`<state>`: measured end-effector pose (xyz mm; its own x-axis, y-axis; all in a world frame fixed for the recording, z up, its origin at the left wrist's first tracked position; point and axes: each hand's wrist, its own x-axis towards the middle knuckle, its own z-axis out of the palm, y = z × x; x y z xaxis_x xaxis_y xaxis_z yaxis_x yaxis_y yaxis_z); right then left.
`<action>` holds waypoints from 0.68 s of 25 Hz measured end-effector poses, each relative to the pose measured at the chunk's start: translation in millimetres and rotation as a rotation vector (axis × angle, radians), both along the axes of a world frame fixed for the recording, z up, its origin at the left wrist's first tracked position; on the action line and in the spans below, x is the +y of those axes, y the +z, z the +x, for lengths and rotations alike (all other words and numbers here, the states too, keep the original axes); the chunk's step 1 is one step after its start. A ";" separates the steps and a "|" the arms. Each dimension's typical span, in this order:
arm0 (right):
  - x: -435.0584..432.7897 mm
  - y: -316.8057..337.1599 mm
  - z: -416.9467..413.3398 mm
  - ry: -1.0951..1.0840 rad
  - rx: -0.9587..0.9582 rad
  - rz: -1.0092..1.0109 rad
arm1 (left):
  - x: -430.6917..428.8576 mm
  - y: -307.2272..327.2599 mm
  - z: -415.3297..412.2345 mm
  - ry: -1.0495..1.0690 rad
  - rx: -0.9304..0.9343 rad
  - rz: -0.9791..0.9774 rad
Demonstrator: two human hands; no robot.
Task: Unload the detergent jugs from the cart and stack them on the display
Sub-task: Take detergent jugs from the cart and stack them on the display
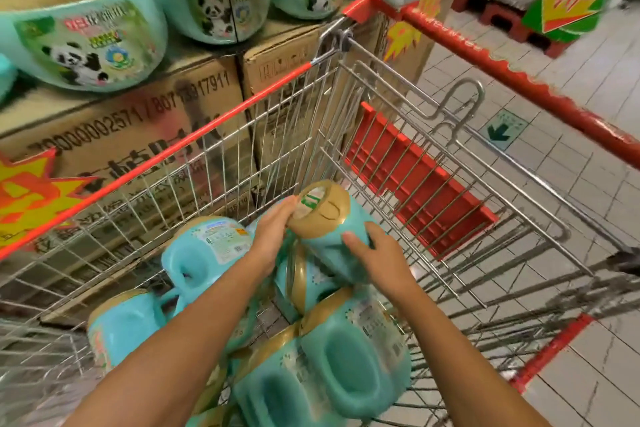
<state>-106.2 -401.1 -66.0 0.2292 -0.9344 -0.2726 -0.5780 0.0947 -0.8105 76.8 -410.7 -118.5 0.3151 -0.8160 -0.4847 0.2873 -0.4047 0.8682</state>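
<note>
Teal detergent jug (341, 234), gold-capped and tilted, lies atop other jugs (346, 367) near the wire cart's (207, 130) handle end; left hand (273, 236) clasps its cap, right hand (379, 258) grips its body.

Wire cart (194, 135) with teal detergent jugs (346, 364)
</note>
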 end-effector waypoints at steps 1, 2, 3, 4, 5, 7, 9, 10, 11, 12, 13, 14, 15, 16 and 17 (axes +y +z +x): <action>1.0 11.2 -2.0 -0.069 -0.161 0.029 | 6.7 11.9 4.2 0.010 -0.024 -0.031; 4.9 22.5 -4.0 -0.109 -0.297 0.048 | 15.2 23.8 8.4 0.015 -0.037 -0.066; 10.1 34.5 -5.9 -0.120 -0.405 0.051 | 26.9 37.0 13.4 0.024 -0.037 -0.114; 14.7 45.1 -8.8 -0.112 -0.484 0.050 | 39.6 49.6 17.0 0.027 -0.013 -0.176; 18.8 55.3 -12.5 -0.098 -0.561 0.056 | 54.0 61.2 19.8 0.014 0.022 -0.249; 25.4 71.7 -17.9 -0.098 -0.775 0.159 | 84.4 78.9 21.0 -0.009 0.133 -0.378; 32.6 82.6 -15.2 -0.105 -1.039 0.354 | 115.4 91.5 18.1 -0.006 0.224 -0.424; 36.7 84.3 -11.3 -0.107 -1.125 0.421 | 128.9 97.0 14.7 0.010 0.265 -0.417; 41.0 84.3 -6.0 -0.110 -1.149 0.454 | 140.7 101.2 11.5 0.053 0.299 -0.404; 46.0 84.8 0.0 -0.105 -1.142 0.462 | 150.9 103.6 9.1 0.114 0.317 -0.393; 52.7 85.3 7.5 -0.096 -1.118 0.452 | 161.7 104.4 7.8 0.183 0.318 -0.389; 59.3 85.7 15.1 -0.083 -1.078 0.424 | 171.1 105.9 6.6 0.239 0.300 -0.388; 65.2 84.9 20.7 -0.065 -1.020 0.372 | 179.9 106.7 5.7 0.282 0.270 -0.392; 71.6 84.1 25.8 -0.028 -0.948 0.316 | 188.5 106.7 4.8 0.319 0.236 -0.393; 78.5 82.8 30.7 0.017 -0.866 0.257 | 196.4 104.8 5.1 0.356 0.211 -0.395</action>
<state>-75.4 -322.6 16.8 0.4648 -0.8630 -0.1981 0.2220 0.3302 -0.9175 81.8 -214.3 -13.7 0.5337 -0.8090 -0.2465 0.5299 0.0927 0.8430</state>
